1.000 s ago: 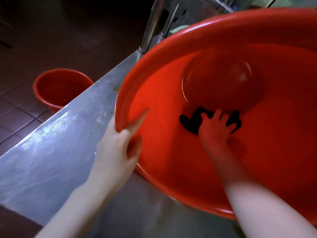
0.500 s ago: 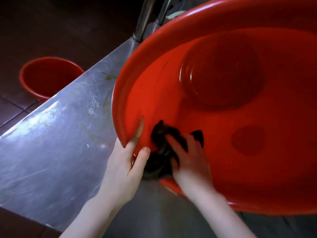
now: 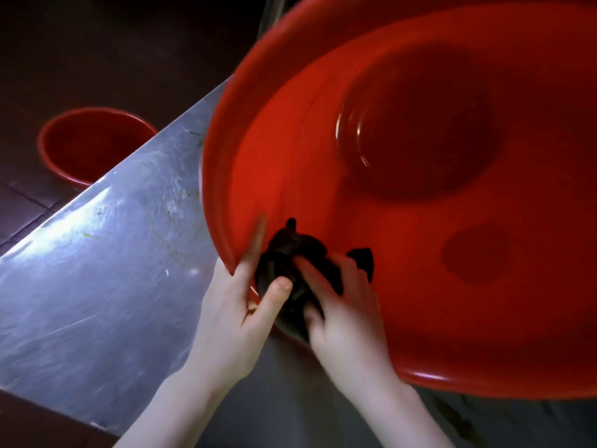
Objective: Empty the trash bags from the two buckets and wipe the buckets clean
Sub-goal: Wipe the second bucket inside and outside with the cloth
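A big red bucket [image 3: 420,302] lies tilted on the steel counter [image 3: 97,270], its mouth toward me. My left hand [image 3: 232,315] grips its near rim, index finger inside the wall and thumb on the dark cloth [image 3: 290,263]. My right hand [image 3: 342,315] holds that crumpled dark cloth against the rim and inner wall. A second, smaller red bucket [image 3: 93,143] stands on the floor at the left, with nothing visible inside.
The counter's edge runs diagonally from lower left to upper middle, with small green scraps on it. Dark brown floor tiles [image 3: 19,202] lie beyond. A metal post [image 3: 271,14] rises behind the big bucket.
My right hand has dragged the cloth from the bucket's floor up the wall to the near rim beside my left hand. The bucket has swung closer in view.
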The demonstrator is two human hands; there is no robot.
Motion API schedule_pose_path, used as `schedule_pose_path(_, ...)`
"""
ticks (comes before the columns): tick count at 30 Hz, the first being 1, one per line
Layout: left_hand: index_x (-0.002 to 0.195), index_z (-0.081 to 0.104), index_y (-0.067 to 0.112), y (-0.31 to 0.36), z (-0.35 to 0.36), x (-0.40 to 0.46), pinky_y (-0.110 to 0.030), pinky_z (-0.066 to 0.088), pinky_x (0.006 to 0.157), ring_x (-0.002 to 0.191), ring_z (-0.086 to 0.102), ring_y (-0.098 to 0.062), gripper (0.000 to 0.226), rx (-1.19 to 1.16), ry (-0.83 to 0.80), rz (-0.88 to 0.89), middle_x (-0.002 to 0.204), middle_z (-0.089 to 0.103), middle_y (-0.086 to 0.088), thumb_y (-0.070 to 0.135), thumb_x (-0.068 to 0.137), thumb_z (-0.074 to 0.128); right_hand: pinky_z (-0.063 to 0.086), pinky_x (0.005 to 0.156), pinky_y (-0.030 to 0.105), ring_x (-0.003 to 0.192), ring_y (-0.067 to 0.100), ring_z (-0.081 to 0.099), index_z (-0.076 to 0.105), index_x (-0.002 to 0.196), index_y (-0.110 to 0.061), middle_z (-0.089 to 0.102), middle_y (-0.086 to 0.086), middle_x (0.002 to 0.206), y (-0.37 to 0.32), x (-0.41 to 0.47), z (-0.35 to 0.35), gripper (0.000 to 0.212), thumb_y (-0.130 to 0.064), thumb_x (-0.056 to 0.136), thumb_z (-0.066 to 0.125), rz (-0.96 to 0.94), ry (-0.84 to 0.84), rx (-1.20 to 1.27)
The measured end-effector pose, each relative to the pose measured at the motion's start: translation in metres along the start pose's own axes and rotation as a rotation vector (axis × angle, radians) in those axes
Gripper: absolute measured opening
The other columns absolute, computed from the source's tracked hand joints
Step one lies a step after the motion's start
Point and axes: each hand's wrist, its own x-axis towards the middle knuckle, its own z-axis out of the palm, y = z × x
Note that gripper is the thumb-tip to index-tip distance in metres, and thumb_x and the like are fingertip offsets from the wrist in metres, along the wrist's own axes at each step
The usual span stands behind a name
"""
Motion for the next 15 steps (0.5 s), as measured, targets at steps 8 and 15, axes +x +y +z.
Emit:
schedule_pose_path(8,0.145,0.021,0.056,0.001,0.003,-0.002,0.005,0.033,0.080,0.107,0.035,0.032,0.061,-0.018,0.013,0.035,0.141,0.024,0.033,0.056,0.087,0.040,0.022,0.107,0.058,0.138,0.037,0.021,0.033,0.145,-0.039,0.022,0.013,0.150,0.062,0.156,0.010,0.051,-0.028,0.096,0.045,0.708,0.022,-0.210)
schedule_pose_path(15,0.144,0.006,0.063,0.000,0.002,-0.002,-0.038,0.050,0.096,0.134,0.041,-0.010,0.075,-0.006,0.023,0.014,0.150,0.020,0.028,0.059,0.080,0.046,0.038,0.102,0.050,0.124,0.031,0.039,0.035,0.139,-0.045,0.035,0.004,0.140,-0.011,0.030,0.013,0.059,-0.036,0.080,0.038,0.104,0.099,0.152)
